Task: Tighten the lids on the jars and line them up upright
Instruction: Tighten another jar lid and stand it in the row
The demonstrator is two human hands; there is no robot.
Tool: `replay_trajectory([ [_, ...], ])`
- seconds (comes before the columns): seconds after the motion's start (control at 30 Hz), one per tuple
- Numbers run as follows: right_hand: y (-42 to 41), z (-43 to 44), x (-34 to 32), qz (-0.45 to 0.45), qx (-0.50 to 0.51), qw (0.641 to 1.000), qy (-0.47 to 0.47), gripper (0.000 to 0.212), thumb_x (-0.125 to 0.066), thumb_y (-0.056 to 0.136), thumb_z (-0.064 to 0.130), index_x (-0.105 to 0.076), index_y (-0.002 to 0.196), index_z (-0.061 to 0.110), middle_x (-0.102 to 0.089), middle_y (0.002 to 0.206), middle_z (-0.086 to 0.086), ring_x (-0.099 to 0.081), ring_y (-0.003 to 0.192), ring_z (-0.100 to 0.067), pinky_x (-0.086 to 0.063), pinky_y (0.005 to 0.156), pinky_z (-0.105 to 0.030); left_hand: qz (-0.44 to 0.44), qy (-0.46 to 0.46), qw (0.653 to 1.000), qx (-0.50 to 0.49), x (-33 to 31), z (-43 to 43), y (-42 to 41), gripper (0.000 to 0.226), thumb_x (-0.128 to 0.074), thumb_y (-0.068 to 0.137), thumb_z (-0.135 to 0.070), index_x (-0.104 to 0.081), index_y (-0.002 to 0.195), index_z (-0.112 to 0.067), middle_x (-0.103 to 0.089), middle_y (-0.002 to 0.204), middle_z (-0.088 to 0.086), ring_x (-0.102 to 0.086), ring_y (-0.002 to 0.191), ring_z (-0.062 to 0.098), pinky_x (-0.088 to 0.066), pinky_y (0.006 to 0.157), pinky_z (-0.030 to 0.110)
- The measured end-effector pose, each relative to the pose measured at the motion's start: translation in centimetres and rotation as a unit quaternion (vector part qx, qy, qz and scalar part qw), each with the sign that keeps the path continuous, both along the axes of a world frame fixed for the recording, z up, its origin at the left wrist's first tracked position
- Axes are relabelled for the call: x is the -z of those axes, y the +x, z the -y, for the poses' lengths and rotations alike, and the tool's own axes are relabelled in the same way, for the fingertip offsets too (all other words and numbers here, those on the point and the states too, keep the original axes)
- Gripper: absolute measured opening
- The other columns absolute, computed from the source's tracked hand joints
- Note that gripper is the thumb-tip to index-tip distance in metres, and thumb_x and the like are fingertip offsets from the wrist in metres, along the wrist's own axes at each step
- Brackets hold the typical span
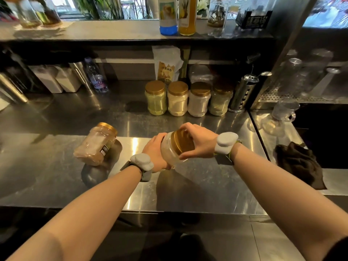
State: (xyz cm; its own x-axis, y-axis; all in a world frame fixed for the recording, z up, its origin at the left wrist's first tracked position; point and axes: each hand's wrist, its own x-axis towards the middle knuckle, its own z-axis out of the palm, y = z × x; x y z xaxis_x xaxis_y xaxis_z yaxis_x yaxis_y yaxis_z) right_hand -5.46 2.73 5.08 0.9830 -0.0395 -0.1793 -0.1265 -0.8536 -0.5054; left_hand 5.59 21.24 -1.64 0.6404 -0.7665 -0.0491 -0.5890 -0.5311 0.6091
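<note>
The shiny steel counter was the biggest thing, and it went from left to right. A dark cloth lay in a heap near the right edge of the counter. At the back edge, a bit right of the middle, a row of four jars stood upright side by side, each with a gold lid on top and pale powder inside. Just to the right of the row stood a metal holder with holes in it. Far off by the back left was a water bottle. A lying jar rested on its side left of the middle, with its gold lid pointing to the back. The held jar was up in the air over the middle of the counter, closer to the front edge, and it was tipped so its top faced up and to the right. The left hand was wrapped round the side of the held jar, with the fingers curled behind it. The right hand had its fingers and thumb curled round the gold lid of that jar. Each wrist had a grey band on it.
</note>
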Motion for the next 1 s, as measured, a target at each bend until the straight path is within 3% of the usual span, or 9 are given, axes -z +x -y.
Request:
replay_trajectory([
  [0.13, -0.3, -0.8, -1.0, -0.021, 0.031, 0.999, -0.014, 0.105, -0.073, 0.061, 0.071, -0.024, 0.142, 0.026, -0.047, 0.139, -0.004, -0.050, 0.122, -0.025, -0.048, 0.092, -0.032, 0.009, 0.003, 1.000, -0.005, -0.7, -0.3, -0.4, 0.095, -0.083, 0.033, -0.050, -0.039, 0.117, -0.044, -0.056, 0.103, -0.018, -0.061, 0.085, 0.009, -0.058, 0.069, 0.030],
  [0.23, -0.7, -1.1, -1.9, 0.000, -0.021, 1.000, 0.010, 0.118, -0.087, 0.059, 0.049, -0.012, 0.149, 0.032, -0.029, 0.152, 0.000, -0.032, 0.138, -0.023, -0.038, 0.105, -0.035, -0.002, -0.005, 1.000, -0.019, -1.2, -0.8, -0.3, 0.101, -0.082, 0.030, -0.055, -0.038, 0.120, -0.042, -0.055, 0.107, -0.016, -0.060, 0.089, 0.009, -0.054, 0.070, 0.026],
  [0.3, -0.7, -1.3, -2.1, 0.021, -0.050, 0.998, 0.020, 0.114, -0.090, 0.061, 0.034, -0.016, 0.148, 0.034, -0.028, 0.152, 0.002, -0.029, 0.140, -0.022, -0.036, 0.109, -0.038, -0.020, -0.016, 0.999, -0.021, -1.3, -1.2, -0.2, 0.105, -0.084, 0.030, -0.054, -0.033, 0.120, -0.044, -0.052, 0.112, -0.013, -0.057, 0.094, 0.011, -0.051, 0.074, 0.028],
  [0.5, 0.3, -1.8, -2.7, 0.039, -0.062, 0.997, 0.030, 0.093, -0.086, 0.068, 0.032, -0.030, 0.143, 0.031, -0.038, 0.144, 0.003, -0.037, 0.134, -0.020, -0.041, 0.103, -0.032, -0.022, -0.026, 0.999, -0.010, -2.0, -1.6, 0.2, 0.100, -0.088, 0.037, -0.046, -0.033, 0.120, -0.043, -0.051, 0.112, -0.012, -0.056, 0.097, 0.013, -0.051, 0.079, 0.029],
  [0.77, 1.5, -1.7, -3.1, 0.021, -0.041, 0.999, 0.022, 0.088, -0.082, 0.071, 0.039, -0.028, 0.140, 0.038, -0.036, 0.141, 0.004, -0.038, 0.129, -0.022, -0.043, 0.094, -0.030, -0.015, -0.009, 1.000, -0.002, -2.4, -1.4, 1.1, 0.097, -0.086, 0.041, -0.048, -0.031, 0.121, -0.043, -0.051, 0.108, -0.011, -0.058, 0.092, 0.013, -0.047, 0.073, 0.024],
  [1.0, 3.6, -1.4, -4.2, 0.009, -0.027, 1.000, 0.013, 0.085, -0.081, 0.069, 0.049, -0.030, 0.136, 0.043, -0.038, 0.138, 0.005, -0.041, 0.124, -0.021, -0.046, 0.093, -0.032, -0.014, 0.002, 1.000, 0.014, -2.6, -0.6, 2.6, 0.096, -0.085, 0.050, -0.049, -0.029, 0.128, -0.036, -0.052, 0.113, -0.009, -0.057, 0.094, 0.011, -0.046, 0.078, 0.023],
])
